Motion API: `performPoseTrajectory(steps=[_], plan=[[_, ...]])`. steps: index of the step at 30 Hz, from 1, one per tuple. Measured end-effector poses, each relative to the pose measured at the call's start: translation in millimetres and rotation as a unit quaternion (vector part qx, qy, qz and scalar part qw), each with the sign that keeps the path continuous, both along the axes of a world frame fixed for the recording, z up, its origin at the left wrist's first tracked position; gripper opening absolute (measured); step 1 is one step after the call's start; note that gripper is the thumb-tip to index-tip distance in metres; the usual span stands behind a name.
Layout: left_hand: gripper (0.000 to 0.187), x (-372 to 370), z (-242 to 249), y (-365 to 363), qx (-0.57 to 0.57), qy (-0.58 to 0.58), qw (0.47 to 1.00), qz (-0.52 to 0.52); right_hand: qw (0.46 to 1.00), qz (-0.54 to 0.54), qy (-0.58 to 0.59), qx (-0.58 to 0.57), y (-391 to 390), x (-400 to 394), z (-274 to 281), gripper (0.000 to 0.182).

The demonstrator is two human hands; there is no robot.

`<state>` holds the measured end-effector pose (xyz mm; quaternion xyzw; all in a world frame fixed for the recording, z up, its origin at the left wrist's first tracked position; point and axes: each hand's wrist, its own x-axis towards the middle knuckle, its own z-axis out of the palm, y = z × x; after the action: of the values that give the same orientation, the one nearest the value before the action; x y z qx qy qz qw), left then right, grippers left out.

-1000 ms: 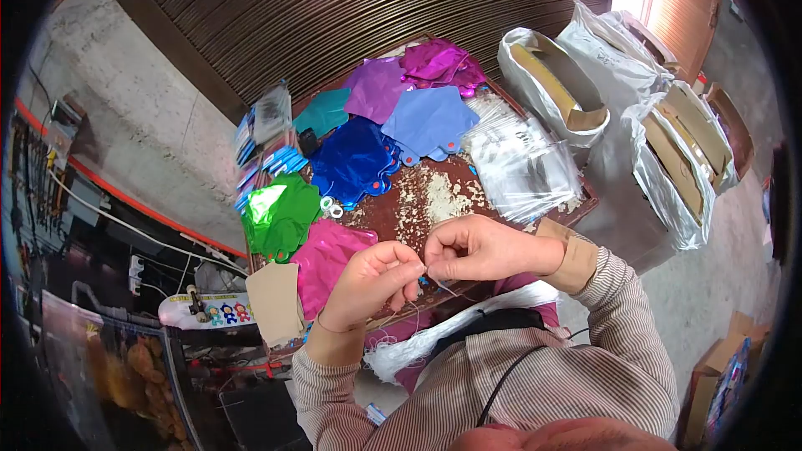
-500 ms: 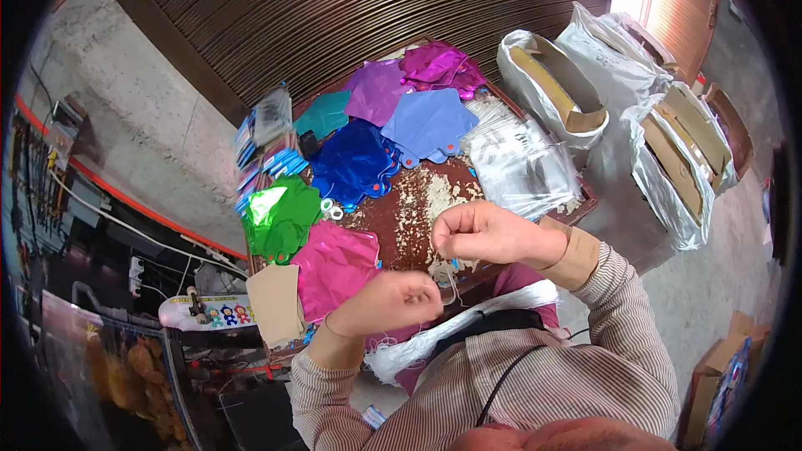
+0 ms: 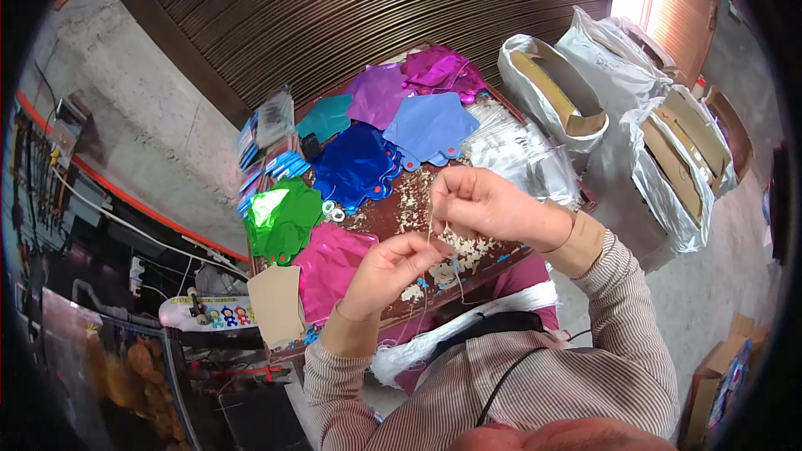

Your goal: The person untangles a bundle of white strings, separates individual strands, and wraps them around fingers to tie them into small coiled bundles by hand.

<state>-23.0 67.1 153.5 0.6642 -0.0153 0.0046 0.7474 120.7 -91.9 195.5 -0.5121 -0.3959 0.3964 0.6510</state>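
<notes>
A thin pale string (image 3: 430,224) runs between my two hands, over the near edge of the table. My left hand (image 3: 391,274) pinches its lower part between thumb and fingertips. Slightly higher and to the right, my right hand (image 3: 494,207) grips the upper part, fingers curled in. Loose ends dangle below the hands. Across my lap lies a bundle of white strands (image 3: 451,330). Closest to my left hand is a stack of flat pink foil pieces (image 3: 330,263), with a beige card (image 3: 276,305) beside it.
More foil stacks cover the worn table (image 3: 401,209): green (image 3: 284,221), dark blue (image 3: 351,163), light blue (image 3: 430,125) and others. Clear plastic sleeves (image 3: 522,159) lie at the right. White bags (image 3: 551,88) holding cardboard stand beyond. A skateboard (image 3: 213,315) is at the lower left.
Both hands have risen away from my body, the right one turning so its fingers show. The string between them is now visible as a near-vertical line.
</notes>
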Motion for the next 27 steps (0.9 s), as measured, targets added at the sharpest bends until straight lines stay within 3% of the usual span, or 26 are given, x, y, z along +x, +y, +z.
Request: performPoseTrajectory(steps=[2, 3, 5, 7, 11, 15, 18, 19, 20, 22, 23, 25, 27], plan=[[0.01, -2.7, -2.5, 3.1, 0.106, -0.03, 0.987, -0.115, 0.999, -0.02, 0.045, 0.02, -2.9, 6.4, 2.8, 0.008], [0.01, -4.5, -12.1, 2.2, 0.106, -0.03, 0.987, -0.116, 0.999, -0.02, 0.046, 0.021, -3.2, 12.8, 3.8, 0.008], [0.009, -10.6, -45.4, -4.8, 0.171, -0.004, 0.943, -0.284, 0.996, -0.067, 0.036, 0.051, -3.2, 30.3, 7.3, 0.006], [0.014, -19.2, -69.1, -16.6, 0.296, 0.134, 0.871, -0.368, 0.992, -0.086, 0.046, 0.082, -4.6, 46.0, 16.6, 0.008], [0.022, -39.2, -93.6, -19.7, 0.375, 0.165, 0.838, -0.361, 0.983, -0.138, -0.002, 0.118, -4.4, 57.7, 39.3, 0.009], [0.028, -46.9, -77.5, 5.3, 0.371, 0.054, 0.893, -0.248, 0.975, -0.174, -0.048, 0.133, -6.6, 74.1, 66.2, 0.011], [0.032, -44.9, -52.2, 13.8, 0.417, -0.017, 0.886, -0.203, 0.961, -0.22, -0.09, 0.144, -5.3, 88.4, 93.5, 0.013], [0.034, -43.5, -40.8, 15.4, 0.438, -0.055, 0.879, -0.181, 0.954, -0.199, -0.092, 0.205, -3.3, 99.0, 102.8, 0.013], [0.036, -43.1, -28.9, 17.3, 0.457, -0.093, 0.87, -0.159, 0.943, -0.179, -0.094, 0.266, -3.1, 103.3, 109.9, 0.013], [0.038, -49.1, 2.7, 24.2, 0.632, -0.035, 0.769, -0.092, 0.943, -0.188, -0.122, 0.244, -5.8, 94.5, 122.7, 0.013], [0.038, -49.8, 20.8, 25.3, 0.631, -0.036, 0.769, -0.093, 0.943, -0.195, -0.15, 0.223, -6.4, 86.9, 129.6, 0.012], [0.035, -45.8, 52.9, 27.1, 0.659, -0.109, 0.736, 0.106, 0.94, -0.206, -0.203, 0.182, -4.0, 68.5, 140.3, 0.011], [0.034, -32.5, 68.7, 30.9, 0.508, 0.009, 0.837, 0.202, 0.933, -0.211, -0.253, 0.142, 3.3, 49.2, 143.4, 0.01]])
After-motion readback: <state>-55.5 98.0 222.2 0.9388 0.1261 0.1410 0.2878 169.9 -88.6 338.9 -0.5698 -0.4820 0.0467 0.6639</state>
